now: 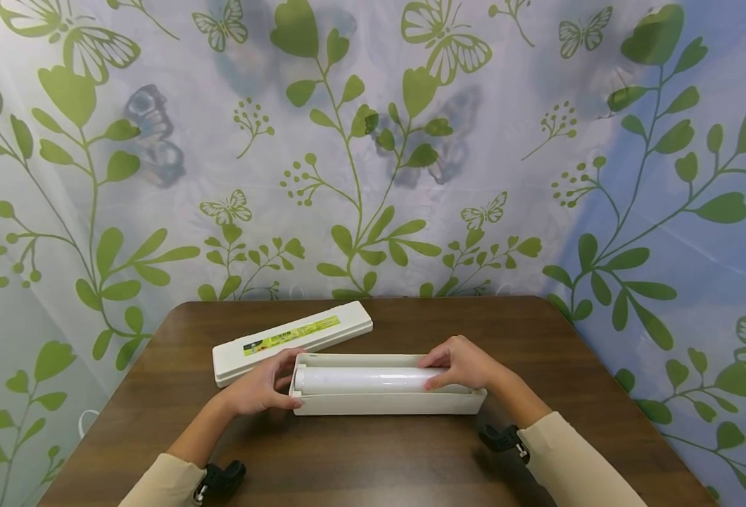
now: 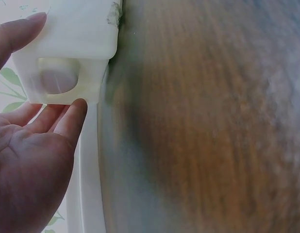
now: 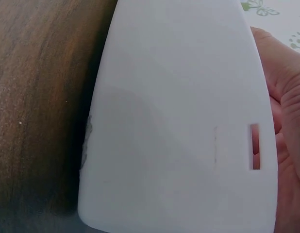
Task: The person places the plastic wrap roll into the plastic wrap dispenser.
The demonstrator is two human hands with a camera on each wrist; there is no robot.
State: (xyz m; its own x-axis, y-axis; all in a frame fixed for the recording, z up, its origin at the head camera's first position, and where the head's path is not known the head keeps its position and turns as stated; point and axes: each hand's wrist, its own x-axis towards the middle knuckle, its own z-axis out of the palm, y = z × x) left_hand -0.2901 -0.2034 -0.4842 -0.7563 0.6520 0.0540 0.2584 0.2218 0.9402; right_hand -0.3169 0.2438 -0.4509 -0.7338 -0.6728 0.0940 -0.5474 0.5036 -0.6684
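An open white plastic box [image 1: 388, 404] lies lengthwise on the table, with a white, shiny roll of plastic wrap [image 1: 360, 380] inside it. My left hand [image 1: 255, 387] grips the box's left end, its thumb at the near wall and its fingers around the far side. In the left wrist view, the roll's round end [image 2: 58, 80] shows through a cutout in the end wall. Reaching in from above, my right hand [image 1: 464, 366] pinches the roll near its right end. The right wrist view shows the box's long outer wall [image 3: 174, 97] with a narrow slot.
Behind the box, to the left, lies a long white lid [image 1: 227, 362] with a yellow-green label [image 1: 293, 334], close to my left fingers. The brown wooden table [image 1: 348, 458] ends at a curtain [image 1: 373, 176] printed with green leaves and butterflies.
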